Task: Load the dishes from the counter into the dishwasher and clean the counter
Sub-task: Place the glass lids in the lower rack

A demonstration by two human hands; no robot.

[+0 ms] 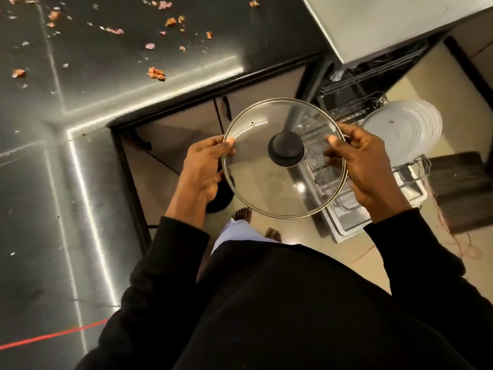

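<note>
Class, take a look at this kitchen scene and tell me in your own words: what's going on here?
A person holds a glass lid by its rim, the left hand on one side and the right hand on the other, above the open dishwasher. White plates already stand in its pulled-out rack. Food scraps lie scattered on the dark counter, so it has not been wiped yet.

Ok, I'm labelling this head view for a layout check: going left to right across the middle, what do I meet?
From the left: shiny counter → left hand → glass lid, pinched at its rim by both hands → right hand → white plates.
</note>
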